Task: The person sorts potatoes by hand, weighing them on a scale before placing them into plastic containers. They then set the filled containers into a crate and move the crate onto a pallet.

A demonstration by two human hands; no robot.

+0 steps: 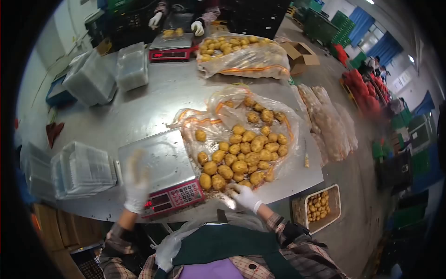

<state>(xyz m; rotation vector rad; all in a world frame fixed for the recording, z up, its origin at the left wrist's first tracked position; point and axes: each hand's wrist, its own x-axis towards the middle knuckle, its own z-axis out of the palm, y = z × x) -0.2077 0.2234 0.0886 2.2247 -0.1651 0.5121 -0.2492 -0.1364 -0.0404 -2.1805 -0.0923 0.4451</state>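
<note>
On the steel bench (139, 107), in the head view, a red-fronted scale (162, 169) sits at the near edge. Over the scale's left side hangs the gloved left hand (137, 186), too blurred to tell whether its fingers are apart or together. Just right of the scale, the gloved right hand (245, 196) lies with fingers stretched apart, holding nothing, touching the near rim of the potatoes (241, 158) heaped on an opened plastic bag (283, 121). Left of the scale stand stacked clear trays (86, 169).
</note>
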